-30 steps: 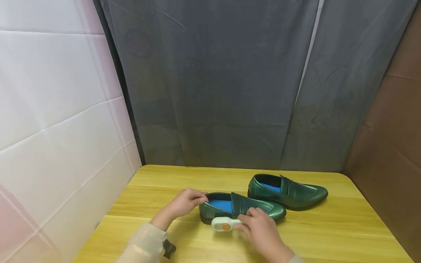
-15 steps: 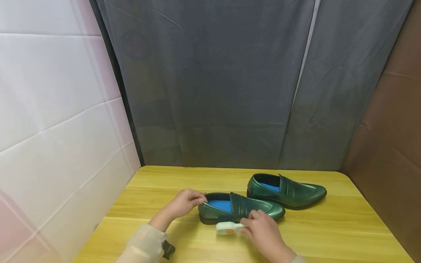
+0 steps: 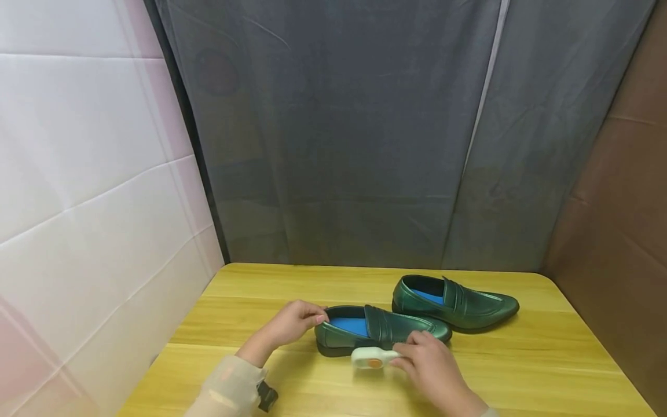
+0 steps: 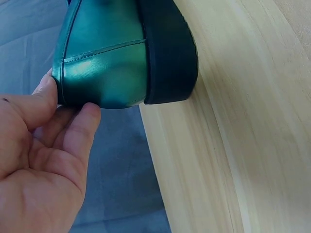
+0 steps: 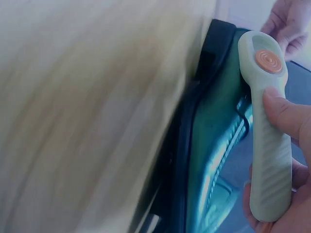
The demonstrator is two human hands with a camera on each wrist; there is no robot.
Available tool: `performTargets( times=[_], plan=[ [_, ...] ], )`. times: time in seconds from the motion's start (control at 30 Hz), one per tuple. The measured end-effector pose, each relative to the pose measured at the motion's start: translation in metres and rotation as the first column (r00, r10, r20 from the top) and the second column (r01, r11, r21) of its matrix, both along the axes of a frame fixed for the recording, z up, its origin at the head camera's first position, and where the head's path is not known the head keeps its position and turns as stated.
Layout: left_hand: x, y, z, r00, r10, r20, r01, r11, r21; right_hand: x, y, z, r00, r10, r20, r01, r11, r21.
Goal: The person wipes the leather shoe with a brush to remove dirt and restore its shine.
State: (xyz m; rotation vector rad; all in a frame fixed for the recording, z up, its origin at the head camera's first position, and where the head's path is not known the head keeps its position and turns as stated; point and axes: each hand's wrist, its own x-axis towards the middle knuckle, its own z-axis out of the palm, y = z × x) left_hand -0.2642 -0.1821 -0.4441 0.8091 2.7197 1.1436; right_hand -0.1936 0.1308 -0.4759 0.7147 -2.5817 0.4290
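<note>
A dark green loafer [image 3: 383, 326] with a blue insole lies on the table, its toe to the right. My left hand [image 3: 293, 321] pinches its heel collar; in the left wrist view the thumb and fingers [image 4: 86, 126] grip the top of the heel [image 4: 104, 73]. My right hand [image 3: 432, 368] holds a pale green cleaning brush [image 3: 369, 358] with a round orange button [image 5: 268, 61]. The brush head is at the near side of the loafer, close to the sole. Its bristles are hidden from view.
The matching green loafer [image 3: 458, 304] stands just behind and to the right, toe also to the right. The wooden table [image 3: 250, 284] ends at a grey curtain [image 3: 333, 145]. A white panel [image 3: 94, 174] rises at left, a brown one [image 3: 620, 231] at right.
My right hand has moved the brush a little to the right along the loafer's near side, dipping and tilting on the way. The left hand and both loafers stay in place.
</note>
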Motion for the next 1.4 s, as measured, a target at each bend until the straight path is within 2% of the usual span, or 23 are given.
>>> performTargets(
  times=[0.17, 0.5, 0.57, 0.73, 0.8, 1.0, 1.27, 1.4],
  plan=[
    [0.001, 0.001, 0.001, 1.0, 0.009, -0.011, -0.009, 1.0, -0.016, 0.001, 0.008, 0.001, 1.0, -0.006, 0.006, 0.006, 1.0, 0.018],
    [0.001, 0.002, 0.001, 1.0, 0.01, -0.014, -0.01, 1.0, -0.025, -0.003, 0.022, -0.01, 1.0, -0.026, -0.006, 0.026, 0.994, 0.109],
    [0.001, 0.002, 0.0, 1.0, 0.009, -0.016, -0.01, 1.0, -0.025, -0.005, 0.026, -0.011, 1.0, -0.021, 0.005, 0.021, 0.995, 0.099],
    [0.001, 0.001, -0.001, 1.0, 0.002, -0.016, -0.002, 1.0, -0.018, -0.007, 0.035, -0.005, 0.993, -0.013, 0.118, 0.013, 1.0, 0.0],
    [0.001, 0.001, -0.001, 1.0, 0.001, -0.014, -0.001, 1.0, -0.016, -0.007, 0.038, -0.001, 0.991, -0.009, 0.137, 0.012, 1.0, -0.023],
    [0.001, 0.002, 0.0, 1.0, -0.002, -0.022, 0.001, 1.0, -0.02, -0.009, 0.045, 0.003, 0.995, 0.011, 0.096, -0.01, 1.0, -0.014],
    [0.001, 0.002, 0.0, 1.0, -0.005, -0.021, 0.004, 1.0, -0.022, -0.01, 0.054, -0.007, 0.992, -0.02, 0.128, 0.014, 0.999, 0.046],
    [0.001, 0.002, 0.0, 1.0, -0.007, -0.019, 0.007, 1.0, -0.013, -0.011, 0.059, -0.006, 0.992, -0.03, 0.123, 0.027, 0.999, 0.03]
  ],
)
